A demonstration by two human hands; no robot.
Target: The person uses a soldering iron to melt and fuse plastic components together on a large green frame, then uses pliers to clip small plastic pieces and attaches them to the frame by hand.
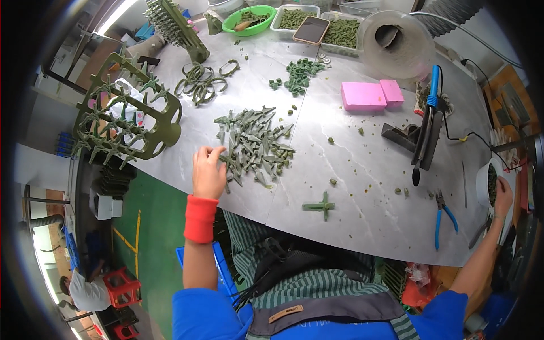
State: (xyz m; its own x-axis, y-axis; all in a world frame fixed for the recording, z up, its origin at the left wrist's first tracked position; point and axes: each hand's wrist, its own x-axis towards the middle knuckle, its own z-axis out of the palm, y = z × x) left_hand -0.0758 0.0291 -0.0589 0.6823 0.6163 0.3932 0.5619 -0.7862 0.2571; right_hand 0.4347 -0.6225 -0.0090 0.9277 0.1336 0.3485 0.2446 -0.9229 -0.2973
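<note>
Just now the left hand [207,173], with a red wristband [200,219] on its wrist, is reaching forward onto the grey table [362,170], its fingers loosely spread and its fingertips touching the near left edge of a heap of green pointed plastic pieces [255,144]; whether it is pinching one yet is hard to tell. The heap is lying straight ahead of this hand, probably so that pieces can be picked without stretching. Far off to the side, the right hand [502,195] is reaching out to a white bowl [486,182] at the table's edge, seemingly dipping toward the small green parts inside; its fingers are curled, but I cannot tell whether they are gripping anything. Between the two hands, nearer the body, a single green cross-shaped piece [321,206] is lying alone, and blue-handled pliers [443,215] are resting close to the right forearm, within easy grasp. Beyond and to the left of the left hand an olive rack [127,119] is standing loaded with similar parts. Farther ahead, two pink blocks [371,94] and trays of green pieces [317,22] are sitting out of the working space.
</note>
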